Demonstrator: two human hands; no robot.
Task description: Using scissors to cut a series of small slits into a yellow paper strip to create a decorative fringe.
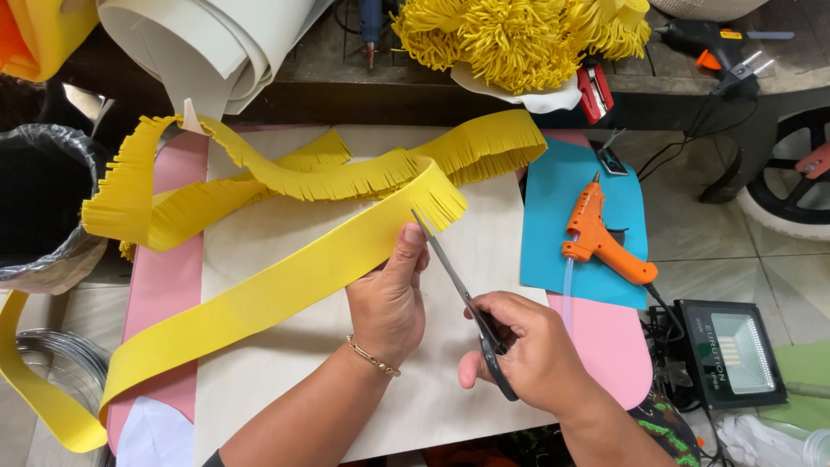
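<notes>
My left hand (389, 298) pinches a long yellow foam strip (259, 298) between thumb and fingers, just below where its fringe ends. A thin gold bracelet circles that wrist. My right hand (532, 350) grips black-handled scissors (458, 290), whose blades point up and left with the tips at the strip's edge beside my left thumb. The fringed part of the strip (346, 177) loops across the back of a pale wooden board (484, 251).
An orange glue gun (601, 238) lies on a blue sheet (562, 186) over a pink table (609, 342). A black flood lamp (731, 350) sits at right, a lined bin (39, 203) at left. Behind are rolled white foam (216, 43), a yellow fringed pile (519, 35), a red stapler (594, 93).
</notes>
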